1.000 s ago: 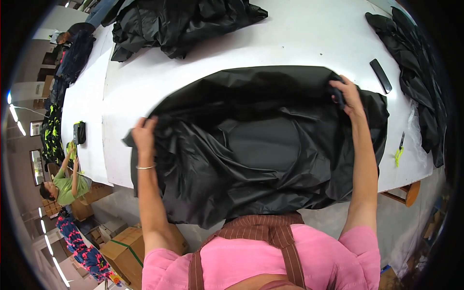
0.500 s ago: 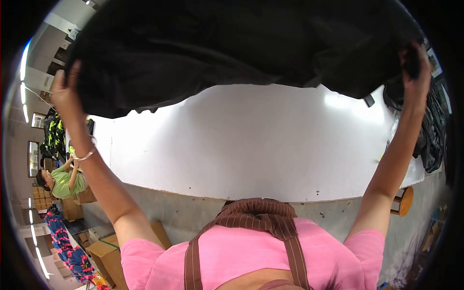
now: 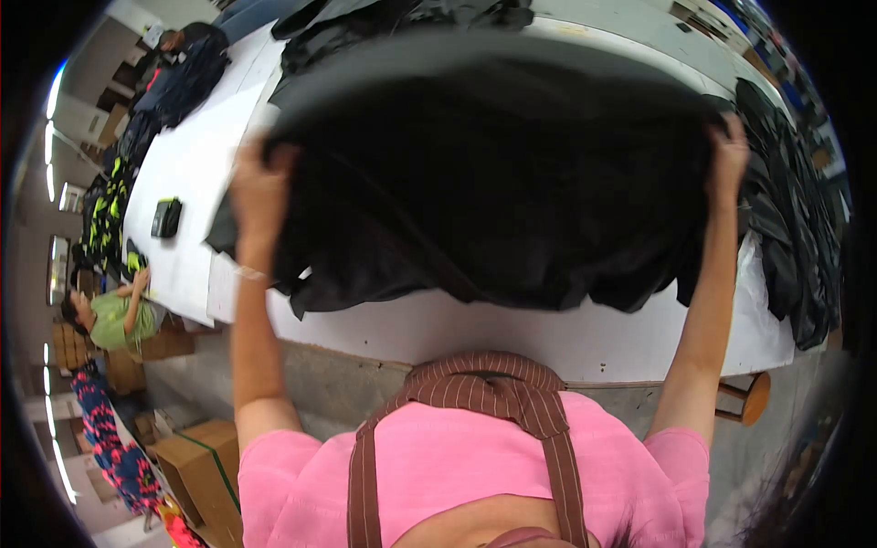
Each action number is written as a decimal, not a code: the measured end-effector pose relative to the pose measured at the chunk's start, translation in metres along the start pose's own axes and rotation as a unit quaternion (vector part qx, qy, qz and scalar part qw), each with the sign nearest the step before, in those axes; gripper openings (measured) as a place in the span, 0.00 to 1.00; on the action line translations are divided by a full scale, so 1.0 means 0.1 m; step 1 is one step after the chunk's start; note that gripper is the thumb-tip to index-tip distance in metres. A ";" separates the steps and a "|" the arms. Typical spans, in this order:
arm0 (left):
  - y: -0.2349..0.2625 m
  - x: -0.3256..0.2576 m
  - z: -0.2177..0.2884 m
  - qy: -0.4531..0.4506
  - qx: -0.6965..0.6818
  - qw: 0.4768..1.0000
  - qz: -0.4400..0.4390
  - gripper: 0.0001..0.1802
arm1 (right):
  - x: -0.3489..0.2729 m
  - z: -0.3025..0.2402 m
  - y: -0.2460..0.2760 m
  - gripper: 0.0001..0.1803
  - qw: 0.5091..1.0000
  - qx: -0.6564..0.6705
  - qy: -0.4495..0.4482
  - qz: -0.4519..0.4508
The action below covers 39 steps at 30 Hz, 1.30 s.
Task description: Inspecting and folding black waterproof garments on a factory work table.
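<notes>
A wide black piece of cloth [image 3: 493, 173] is stretched between my two raised hands, its lower edge hanging over the white table [image 3: 512, 333]. My left hand [image 3: 260, 187], blurred by motion, grips the cloth's left side, and a light bracelet circles that wrist. At the right side my right hand [image 3: 728, 151] is closed on the cloth with the thumb towards the inside. The cloth's far edge is smeared and bulges upward. Whether it is a finished garment I cannot tell.
More black cloth [image 3: 393, 23] lies across the table's far side. A black heap [image 3: 790, 219] covers its right end, beside clear plastic [image 3: 754, 288]. A person in green [image 3: 114, 320] works at the left near a small black bundle [image 3: 166, 218]. A wooden stool [image 3: 751, 399] and a cardboard box [image 3: 192, 475] stand below.
Both hands have come down and closer together, bringing the black cloth lower and nearer to me. It now covers much of the white tabletop, and the table's far side has come into view.
</notes>
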<state>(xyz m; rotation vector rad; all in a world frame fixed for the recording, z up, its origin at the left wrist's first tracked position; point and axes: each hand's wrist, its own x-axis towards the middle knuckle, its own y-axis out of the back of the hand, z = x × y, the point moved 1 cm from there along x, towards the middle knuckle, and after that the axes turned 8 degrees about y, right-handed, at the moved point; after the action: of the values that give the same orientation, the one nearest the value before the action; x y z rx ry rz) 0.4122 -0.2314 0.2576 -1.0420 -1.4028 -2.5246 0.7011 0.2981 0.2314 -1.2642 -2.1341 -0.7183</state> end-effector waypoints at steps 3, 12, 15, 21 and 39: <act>-0.96 -0.90 -0.39 0.058 0.043 0.942 -0.329 0.40 | -0.70 0.73 -0.29 0.29 0.948 -0.050 -0.311 -0.040; -0.66 -1.44 0.16 -0.038 0.111 0.958 -0.261 0.51 | -1.84 -1.02 -1.89 0.16 0.783 0.249 -0.177 -0.542; -0.75 -1.59 0.19 -0.093 0.125 0.934 -0.323 0.47 | -2.48 -0.73 -2.37 0.15 0.733 0.256 -0.215 -0.593; -0.53 -1.19 -0.14 0.062 -0.107 0.949 -0.289 0.18 | -3.05 -0.96 -2.40 0.22 0.639 0.178 -0.149 -0.733; 0.17 -1.34 0.12 0.413 -0.560 0.624 -0.355 0.24 | -0.96 -0.79 -4.04 0.18 0.847 0.288 -0.079 -0.440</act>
<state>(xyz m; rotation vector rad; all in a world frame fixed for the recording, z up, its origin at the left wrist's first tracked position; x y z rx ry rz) 0.5271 -0.2655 0.1952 1.0340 0.2650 -3.5332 0.3928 0.0192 0.1537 0.0256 -2.7514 -0.2288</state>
